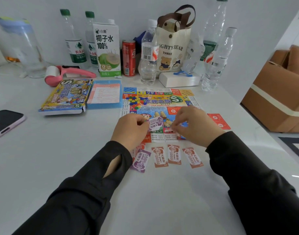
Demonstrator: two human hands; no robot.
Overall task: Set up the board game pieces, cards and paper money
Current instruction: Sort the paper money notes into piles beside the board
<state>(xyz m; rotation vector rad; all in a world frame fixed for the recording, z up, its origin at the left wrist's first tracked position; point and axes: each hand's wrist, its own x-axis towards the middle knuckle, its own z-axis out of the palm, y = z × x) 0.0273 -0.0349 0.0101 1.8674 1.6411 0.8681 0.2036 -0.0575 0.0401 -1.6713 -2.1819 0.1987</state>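
Note:
The colourful paper game board (162, 100) lies flat in the middle of the white table. Above its near half, my left hand (131, 128) pinches a purple paper money note (155, 123). My right hand (190, 123) is curled over the board and pinches a small pale piece of paper at its fingertips. In front of the board lie a purple note (141, 161) and three orange notes (175, 156) in a row. A heap of small coloured plastic pieces (132, 100) sits on the board's far left. A red card (219, 121) lies at the board's right edge.
The game box (67, 96) and a blue tray with a sheet (104, 95) lie left of the board. A phone (4, 122) is at the far left. Bottles, a coconut water carton (107, 48), a can, a tote bag (172, 46) and a white box line the back. A cardboard box (279, 95) stands right.

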